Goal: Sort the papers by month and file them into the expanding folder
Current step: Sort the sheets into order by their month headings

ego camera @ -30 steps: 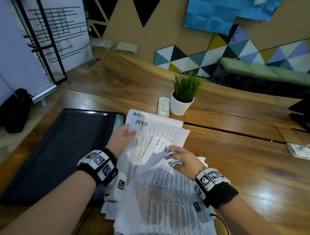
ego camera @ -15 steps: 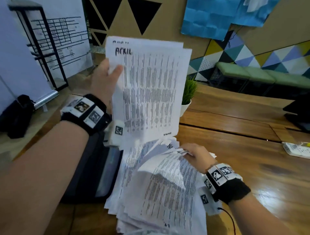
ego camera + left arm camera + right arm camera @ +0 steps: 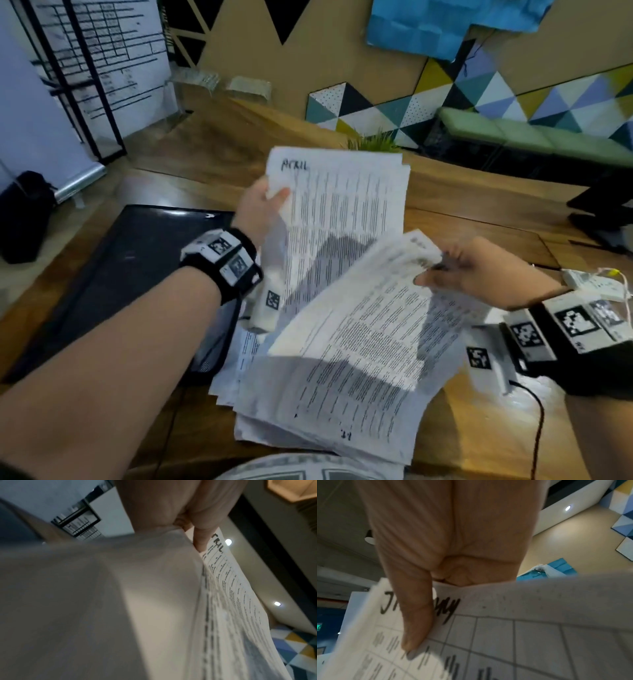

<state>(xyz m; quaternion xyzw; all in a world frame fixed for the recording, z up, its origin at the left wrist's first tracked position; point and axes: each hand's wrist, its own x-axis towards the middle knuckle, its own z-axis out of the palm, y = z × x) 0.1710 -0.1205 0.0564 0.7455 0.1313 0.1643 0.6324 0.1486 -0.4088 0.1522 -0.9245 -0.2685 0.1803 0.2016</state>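
My left hand [image 3: 265, 205] pinches the top left corner of a few printed sheets headed APRIL [image 3: 346, 212], held tilted up above the table; the left wrist view shows the thumb [image 3: 200, 539] pressed on them. My right hand [image 3: 466, 270] grips the lifted far end of a thicker bundle of papers [image 3: 359, 342]; in the right wrist view its thumb [image 3: 414, 615] covers a handwritten month on the top sheet [image 3: 522, 635]. More sheets [image 3: 308, 428] lie beneath on the table. The black expanding folder [image 3: 113, 274] lies flat to the left.
A wooden table [image 3: 513, 428] carries everything. A potted green plant [image 3: 373, 144] peeks out behind the April sheets. A small white device with a cable [image 3: 596, 284] sits at the right edge. A black bag [image 3: 24, 216] stands on the floor, left.
The left hand has brought the April sheets down from high in front of me to just above the table. The right hand has lifted the far end of the bundle off the pile.
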